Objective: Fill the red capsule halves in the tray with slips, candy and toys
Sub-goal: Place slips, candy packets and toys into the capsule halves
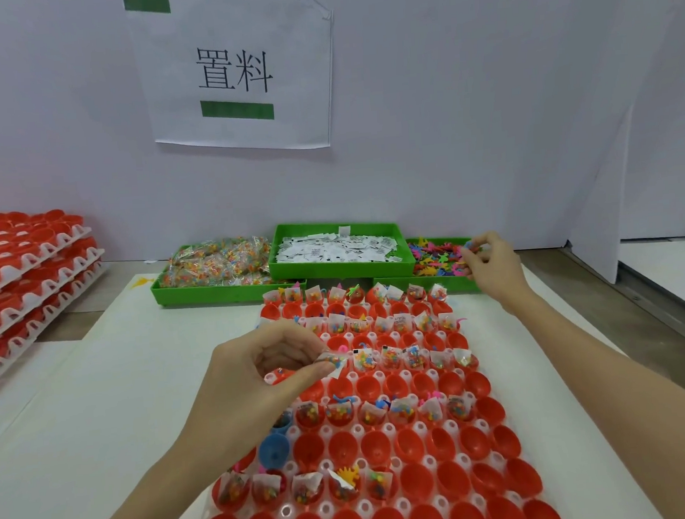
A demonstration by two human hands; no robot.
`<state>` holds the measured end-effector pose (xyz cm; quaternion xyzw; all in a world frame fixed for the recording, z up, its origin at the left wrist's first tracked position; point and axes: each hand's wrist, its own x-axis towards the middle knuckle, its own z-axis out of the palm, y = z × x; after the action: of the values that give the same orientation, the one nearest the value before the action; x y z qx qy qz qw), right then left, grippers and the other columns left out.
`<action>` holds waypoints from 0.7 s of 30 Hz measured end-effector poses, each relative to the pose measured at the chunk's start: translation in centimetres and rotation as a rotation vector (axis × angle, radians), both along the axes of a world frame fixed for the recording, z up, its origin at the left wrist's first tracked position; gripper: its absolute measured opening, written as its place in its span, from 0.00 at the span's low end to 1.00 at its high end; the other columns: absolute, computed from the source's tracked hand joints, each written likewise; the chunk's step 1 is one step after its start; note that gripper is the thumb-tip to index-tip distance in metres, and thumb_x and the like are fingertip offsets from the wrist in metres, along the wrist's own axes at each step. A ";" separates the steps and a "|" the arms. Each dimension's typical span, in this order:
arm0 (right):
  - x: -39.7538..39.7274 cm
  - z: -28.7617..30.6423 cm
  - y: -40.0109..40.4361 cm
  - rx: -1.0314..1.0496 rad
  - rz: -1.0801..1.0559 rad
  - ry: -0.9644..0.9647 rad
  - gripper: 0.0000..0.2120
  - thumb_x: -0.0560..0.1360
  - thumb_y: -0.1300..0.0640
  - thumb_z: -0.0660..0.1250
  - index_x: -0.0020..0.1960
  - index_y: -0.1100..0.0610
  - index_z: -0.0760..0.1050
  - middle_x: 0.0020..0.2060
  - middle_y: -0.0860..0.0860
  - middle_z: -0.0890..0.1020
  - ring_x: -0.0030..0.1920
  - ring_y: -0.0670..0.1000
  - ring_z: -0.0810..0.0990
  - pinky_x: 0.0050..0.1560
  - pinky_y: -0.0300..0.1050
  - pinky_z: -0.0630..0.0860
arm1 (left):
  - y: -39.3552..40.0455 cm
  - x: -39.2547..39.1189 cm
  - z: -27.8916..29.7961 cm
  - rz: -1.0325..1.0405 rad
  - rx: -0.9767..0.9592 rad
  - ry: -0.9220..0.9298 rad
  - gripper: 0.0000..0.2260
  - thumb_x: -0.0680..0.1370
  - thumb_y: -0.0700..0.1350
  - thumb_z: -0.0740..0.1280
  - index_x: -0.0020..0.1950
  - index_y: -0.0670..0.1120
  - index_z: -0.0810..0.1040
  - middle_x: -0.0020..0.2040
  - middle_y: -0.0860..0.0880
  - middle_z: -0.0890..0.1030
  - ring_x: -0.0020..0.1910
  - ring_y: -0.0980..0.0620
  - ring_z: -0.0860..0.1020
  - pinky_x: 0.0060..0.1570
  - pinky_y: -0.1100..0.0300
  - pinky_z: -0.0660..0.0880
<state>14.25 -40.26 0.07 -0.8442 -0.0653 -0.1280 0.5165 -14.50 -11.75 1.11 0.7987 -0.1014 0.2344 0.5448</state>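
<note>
The head camera looks down at a white tray [385, 430] full of red cups [418, 442], set in rows on a white table [99, 398]. Some rows of cups already have little candy bags and slips in them, and some rows have nothing in them. A blue cup [274, 450] sits near the left edge of the tray.

The left hand [256, 381] reaches in from the near left, arm slanting up over the tray. Its thumb and fingers are bent and pinch a small candy bag [334, 361] just above the cups in the middle rows, at the left side of the tray.

The right hand [491, 263] stretches out far to the right, arm long and nearly straight. Its fingers are curled and pinch small bright toys over the far green bin of toys [434, 259].

Beside that bin, in the middle, is a green bin of white slips [338, 249]. To the left is a green bin of candy bags [215, 264].

Far left, red trays [22, 281] sit in a stack. A paper sign [234, 70] hangs on the wall.
</note>
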 end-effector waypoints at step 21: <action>2.1 0.3 2.4 -0.048 -0.070 0.023 0.11 0.86 0.56 0.56 0.64 0.61 0.64 0.41 0.55 0.76 0.39 0.55 0.76 0.38 0.49 0.72 | 0.3 0.0 0.3 0.021 0.003 0.009 0.06 0.71 0.47 0.78 0.47 0.54 0.85 0.43 0.52 0.86 0.44 0.49 0.86 0.48 0.61 0.82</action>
<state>16.35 -37.82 0.35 -0.8595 -0.0330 -0.1346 0.4919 -14.54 -11.46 1.39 0.8016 -0.0909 0.2361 0.5417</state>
